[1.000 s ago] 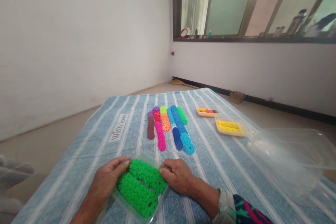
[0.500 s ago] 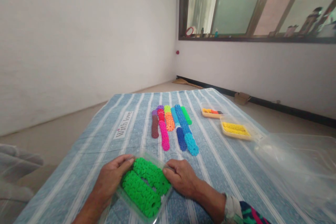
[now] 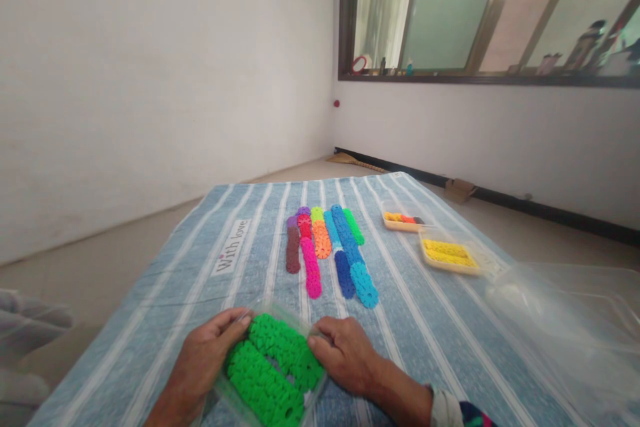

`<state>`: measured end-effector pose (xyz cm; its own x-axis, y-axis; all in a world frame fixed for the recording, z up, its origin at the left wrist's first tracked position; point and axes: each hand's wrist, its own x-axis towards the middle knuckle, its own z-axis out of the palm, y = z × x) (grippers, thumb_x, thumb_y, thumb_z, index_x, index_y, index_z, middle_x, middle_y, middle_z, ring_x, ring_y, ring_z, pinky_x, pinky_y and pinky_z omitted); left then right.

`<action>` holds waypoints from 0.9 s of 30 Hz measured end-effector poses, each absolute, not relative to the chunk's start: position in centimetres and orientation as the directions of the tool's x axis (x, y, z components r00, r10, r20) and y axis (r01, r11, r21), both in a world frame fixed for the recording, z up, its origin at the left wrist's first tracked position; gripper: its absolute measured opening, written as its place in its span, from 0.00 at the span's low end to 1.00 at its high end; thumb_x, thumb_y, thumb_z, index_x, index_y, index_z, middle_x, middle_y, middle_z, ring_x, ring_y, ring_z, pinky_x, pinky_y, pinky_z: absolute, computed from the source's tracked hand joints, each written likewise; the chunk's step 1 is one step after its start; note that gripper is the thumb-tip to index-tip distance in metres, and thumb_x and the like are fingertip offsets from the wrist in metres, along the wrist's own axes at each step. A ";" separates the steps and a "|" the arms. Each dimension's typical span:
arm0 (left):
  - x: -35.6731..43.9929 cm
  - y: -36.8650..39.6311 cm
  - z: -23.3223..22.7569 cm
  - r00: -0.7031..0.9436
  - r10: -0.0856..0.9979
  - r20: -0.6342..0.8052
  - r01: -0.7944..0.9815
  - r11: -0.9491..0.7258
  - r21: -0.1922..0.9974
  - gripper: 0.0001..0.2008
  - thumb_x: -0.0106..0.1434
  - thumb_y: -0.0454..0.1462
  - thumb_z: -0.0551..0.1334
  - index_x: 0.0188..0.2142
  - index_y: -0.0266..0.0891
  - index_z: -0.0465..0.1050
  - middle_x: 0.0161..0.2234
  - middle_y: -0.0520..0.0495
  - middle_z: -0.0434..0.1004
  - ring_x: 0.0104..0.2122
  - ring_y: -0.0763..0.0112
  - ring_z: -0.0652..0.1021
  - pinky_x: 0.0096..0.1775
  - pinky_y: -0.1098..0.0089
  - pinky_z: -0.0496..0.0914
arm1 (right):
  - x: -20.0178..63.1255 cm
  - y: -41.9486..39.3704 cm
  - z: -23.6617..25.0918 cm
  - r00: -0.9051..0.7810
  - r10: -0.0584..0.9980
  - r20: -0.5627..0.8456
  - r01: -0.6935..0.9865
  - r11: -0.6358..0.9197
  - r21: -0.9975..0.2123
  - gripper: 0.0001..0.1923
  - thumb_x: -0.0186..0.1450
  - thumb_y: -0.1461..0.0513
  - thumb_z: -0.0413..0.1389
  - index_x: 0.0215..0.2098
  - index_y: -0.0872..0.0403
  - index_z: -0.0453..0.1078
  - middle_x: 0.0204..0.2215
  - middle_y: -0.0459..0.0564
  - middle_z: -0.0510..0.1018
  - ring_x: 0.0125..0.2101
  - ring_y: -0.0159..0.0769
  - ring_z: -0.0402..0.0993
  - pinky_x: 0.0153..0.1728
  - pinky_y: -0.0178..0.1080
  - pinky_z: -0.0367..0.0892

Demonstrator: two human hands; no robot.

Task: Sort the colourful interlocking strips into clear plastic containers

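The view has tilted up; left hand (image 3: 204,352) and right hand (image 3: 346,352) pinch opposite sides of the plastic box (image 3: 229,397) of green discs (image 3: 265,383).

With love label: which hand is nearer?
Left. The left hand is on the near side of the label, holding the box of green discs by its left; the right hand is farther right, on the box's other side.

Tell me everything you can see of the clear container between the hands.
The container is see-through, shallow and roughly rectangular, apparently plastic. Two rows of packed green pieces lie side by side inside. It sits askew to the striped cloth's lines, its near end cut off by the frame. The left hand and right hand grip opposite sides. Whether it rests on the cloth is unclear.
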<state>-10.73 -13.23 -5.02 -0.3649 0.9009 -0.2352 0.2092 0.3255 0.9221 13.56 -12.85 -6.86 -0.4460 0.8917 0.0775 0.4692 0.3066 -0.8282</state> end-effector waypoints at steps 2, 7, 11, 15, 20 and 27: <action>-10.9 -13.2 -5.2 -0.377 0.897 -0.231 0.215 0.327 0.920 0.20 0.43 0.49 0.69 0.34 0.40 0.79 0.28 0.49 0.84 0.30 0.61 0.80 0.32 0.70 0.74 | 13.6 -12.8 -6.9 -0.449 0.890 0.074 0.471 0.306 -0.828 0.12 0.63 0.60 0.50 0.23 0.54 0.63 0.20 0.41 0.61 0.23 0.28 0.60 0.26 0.33 0.49; -11.0 -13.2 -5.4 -0.386 0.894 -0.229 0.190 0.320 0.928 0.20 0.42 0.48 0.70 0.32 0.40 0.79 0.28 0.49 0.84 0.30 0.60 0.81 0.32 0.69 0.74 | 13.4 -12.8 -6.8 -0.443 0.893 0.072 0.485 0.307 -0.819 0.12 0.63 0.60 0.51 0.23 0.55 0.64 0.19 0.41 0.61 0.23 0.27 0.60 0.26 0.33 0.48; -10.6 -13.2 -4.9 -0.392 0.890 -0.235 0.186 0.326 0.927 0.20 0.40 0.49 0.70 0.31 0.40 0.79 0.28 0.49 0.84 0.30 0.60 0.81 0.32 0.69 0.74 | 13.4 -12.9 -6.9 -0.444 0.893 0.069 0.478 0.302 -0.825 0.11 0.63 0.60 0.51 0.23 0.55 0.65 0.19 0.41 0.62 0.23 0.28 0.61 0.26 0.33 0.49; -10.4 -13.3 -4.5 -0.386 0.894 -0.228 0.203 0.324 0.924 0.20 0.40 0.49 0.70 0.31 0.40 0.79 0.28 0.49 0.83 0.30 0.60 0.81 0.32 0.69 0.74 | 13.5 -12.9 -6.9 -0.448 0.892 0.068 0.467 0.298 -0.832 0.11 0.63 0.60 0.50 0.23 0.54 0.64 0.19 0.41 0.62 0.24 0.28 0.60 0.27 0.33 0.50; -10.5 -13.4 -4.6 -0.381 0.897 -0.226 0.215 0.324 0.921 0.20 0.42 0.49 0.69 0.33 0.40 0.79 0.28 0.49 0.83 0.29 0.60 0.81 0.31 0.68 0.74 | 13.5 -12.9 -7.0 -0.438 0.896 0.068 0.472 0.294 -0.831 0.12 0.63 0.59 0.50 0.23 0.54 0.61 0.19 0.41 0.60 0.23 0.28 0.59 0.26 0.34 0.48; -10.4 -13.4 -4.7 -0.375 0.894 -0.244 0.177 0.328 0.928 0.21 0.41 0.49 0.70 0.33 0.39 0.79 0.29 0.49 0.84 0.30 0.63 0.80 0.32 0.71 0.73 | 13.5 -13.0 -7.3 -0.444 0.893 0.081 0.471 0.309 -0.827 0.12 0.62 0.58 0.49 0.22 0.53 0.59 0.19 0.41 0.60 0.22 0.28 0.58 0.26 0.35 0.46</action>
